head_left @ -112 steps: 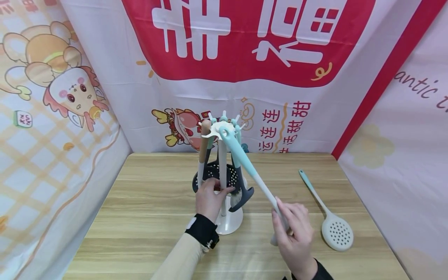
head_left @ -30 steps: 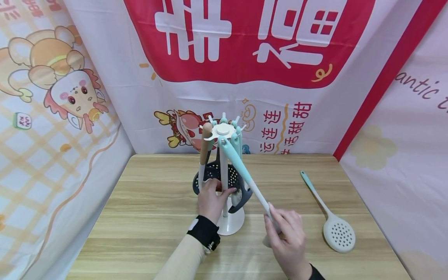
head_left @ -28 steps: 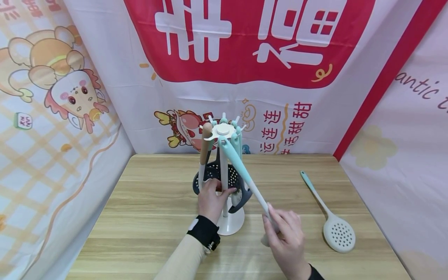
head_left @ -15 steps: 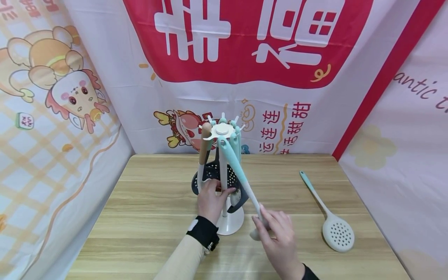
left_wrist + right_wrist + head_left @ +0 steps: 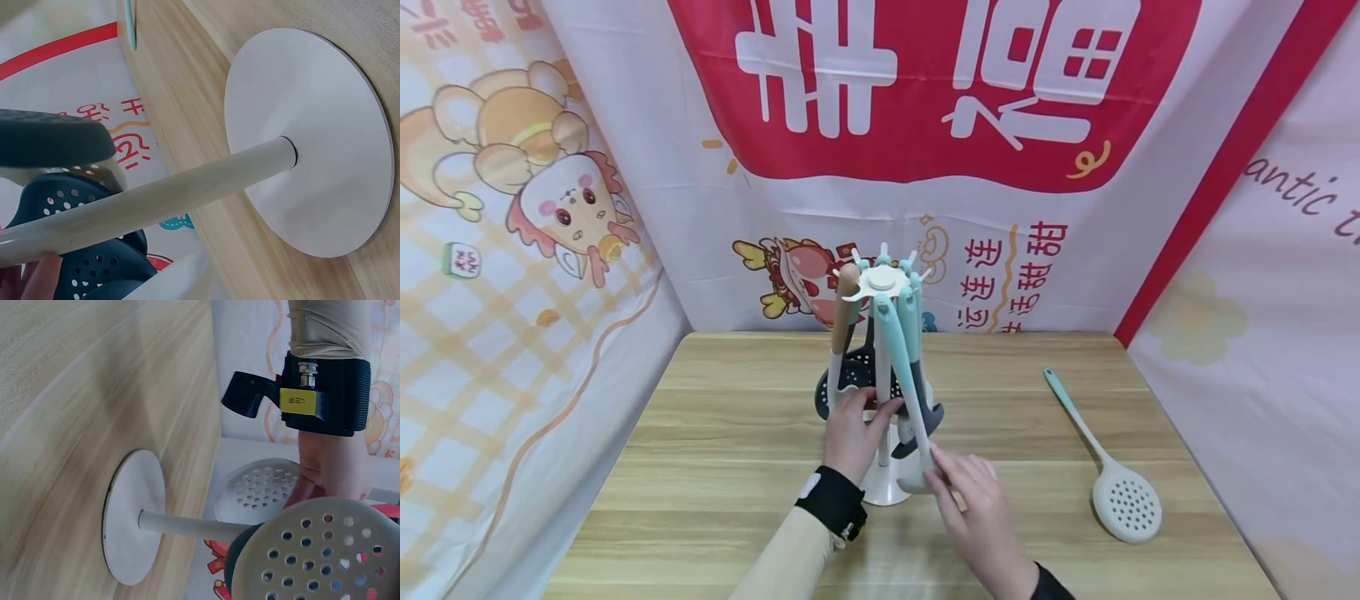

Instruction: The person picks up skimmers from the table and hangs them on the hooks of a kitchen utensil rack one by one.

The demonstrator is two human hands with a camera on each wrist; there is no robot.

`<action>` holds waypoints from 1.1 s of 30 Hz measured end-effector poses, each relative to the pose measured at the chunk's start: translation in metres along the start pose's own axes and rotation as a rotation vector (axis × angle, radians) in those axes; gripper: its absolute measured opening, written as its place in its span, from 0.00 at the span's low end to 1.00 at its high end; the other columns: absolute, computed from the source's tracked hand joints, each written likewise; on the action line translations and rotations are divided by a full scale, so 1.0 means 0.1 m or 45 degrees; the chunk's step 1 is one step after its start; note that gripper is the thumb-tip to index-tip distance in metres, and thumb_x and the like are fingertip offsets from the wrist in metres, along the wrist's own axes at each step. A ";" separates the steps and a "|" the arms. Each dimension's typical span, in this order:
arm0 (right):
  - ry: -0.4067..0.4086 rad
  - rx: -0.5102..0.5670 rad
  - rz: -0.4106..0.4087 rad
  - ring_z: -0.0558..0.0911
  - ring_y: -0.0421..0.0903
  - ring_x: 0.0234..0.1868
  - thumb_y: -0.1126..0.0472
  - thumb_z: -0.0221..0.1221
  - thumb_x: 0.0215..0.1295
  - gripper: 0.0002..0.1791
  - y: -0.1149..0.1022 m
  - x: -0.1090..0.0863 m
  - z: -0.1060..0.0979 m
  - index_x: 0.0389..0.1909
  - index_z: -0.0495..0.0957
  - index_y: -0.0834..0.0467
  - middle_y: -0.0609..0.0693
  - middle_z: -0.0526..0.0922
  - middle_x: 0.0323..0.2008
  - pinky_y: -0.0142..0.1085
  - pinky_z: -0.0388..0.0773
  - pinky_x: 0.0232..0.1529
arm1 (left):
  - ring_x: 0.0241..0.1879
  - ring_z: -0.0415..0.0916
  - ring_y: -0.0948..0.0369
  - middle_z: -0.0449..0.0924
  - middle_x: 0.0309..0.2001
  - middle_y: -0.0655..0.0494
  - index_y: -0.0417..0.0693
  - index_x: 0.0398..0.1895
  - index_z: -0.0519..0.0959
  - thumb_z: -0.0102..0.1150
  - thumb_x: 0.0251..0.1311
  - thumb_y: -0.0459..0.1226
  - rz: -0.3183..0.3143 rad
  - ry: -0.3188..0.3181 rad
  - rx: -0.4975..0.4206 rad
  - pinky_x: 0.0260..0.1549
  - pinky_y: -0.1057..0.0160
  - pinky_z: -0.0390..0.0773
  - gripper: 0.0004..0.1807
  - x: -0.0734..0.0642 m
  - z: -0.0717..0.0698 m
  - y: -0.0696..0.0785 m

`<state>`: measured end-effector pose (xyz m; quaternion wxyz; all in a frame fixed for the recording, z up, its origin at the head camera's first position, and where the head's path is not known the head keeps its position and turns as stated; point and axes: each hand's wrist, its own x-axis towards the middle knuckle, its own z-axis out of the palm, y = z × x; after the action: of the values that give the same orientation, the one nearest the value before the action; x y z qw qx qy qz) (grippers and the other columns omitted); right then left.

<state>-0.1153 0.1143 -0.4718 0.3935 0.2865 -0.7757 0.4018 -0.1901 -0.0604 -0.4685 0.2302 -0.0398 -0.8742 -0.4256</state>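
In the head view, a white utensil stand (image 5: 881, 282) rises from a round base (image 5: 312, 144). My left hand (image 5: 852, 433) grips its pole (image 5: 187, 187) about halfway up. My right hand (image 5: 973, 512) pinches the lower shaft of a skimmer (image 5: 898, 350) with a mint handle. The handle's top is at a front hook of the stand, and the shaft slants slightly right. Its pale perforated head (image 5: 312, 550) fills the lower right of the right wrist view, where the right hand is out of sight. Dark perforated utensils (image 5: 62, 200) hang behind the left hand.
A second pale skimmer (image 5: 1126, 500) with a mint handle lies on the wooden table (image 5: 722, 467) at the right. Also hanging on the stand are a brown-handled utensil (image 5: 845, 308) and a dark hook-ended tool (image 5: 928, 417). Printed cloths (image 5: 902, 158) enclose the table.
My right hand has moved left, swinging the skimmer from a wide slant toward upright beside the pole. Its handle top has dropped from above the stand's hub to hook level. My left hand keeps its grip.
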 end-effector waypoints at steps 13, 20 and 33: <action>-0.161 -0.016 0.002 0.83 0.47 0.45 0.72 0.69 0.51 0.20 -0.02 -0.09 0.11 0.48 0.86 0.68 0.51 0.88 0.43 0.41 0.78 0.47 | 0.41 0.86 0.51 0.87 0.42 0.43 0.34 0.54 0.83 0.62 0.63 0.37 0.067 0.010 -0.158 0.36 0.59 0.87 0.19 0.06 -0.06 0.02; -0.205 -0.051 0.041 0.80 0.54 0.50 0.69 0.66 0.56 0.21 0.02 -0.16 0.16 0.52 0.84 0.69 0.56 0.85 0.49 0.44 0.74 0.52 | 0.41 0.86 0.49 0.87 0.43 0.39 0.32 0.56 0.81 0.61 0.63 0.33 0.127 -0.031 -0.201 0.36 0.57 0.87 0.20 0.11 -0.12 0.04; -0.151 -0.073 0.022 0.81 0.54 0.50 0.76 0.67 0.49 0.24 0.13 -0.18 0.17 0.52 0.84 0.67 0.59 0.83 0.49 0.46 0.80 0.47 | 0.43 0.86 0.49 0.88 0.43 0.40 0.34 0.52 0.84 0.59 0.64 0.34 0.030 -0.080 -0.191 0.39 0.54 0.87 0.16 0.14 -0.15 0.07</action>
<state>-0.1215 0.1091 -0.4985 0.3514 0.2917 -0.8113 0.3652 -0.1951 -0.0695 -0.4495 0.2040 -0.0807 -0.8461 -0.4859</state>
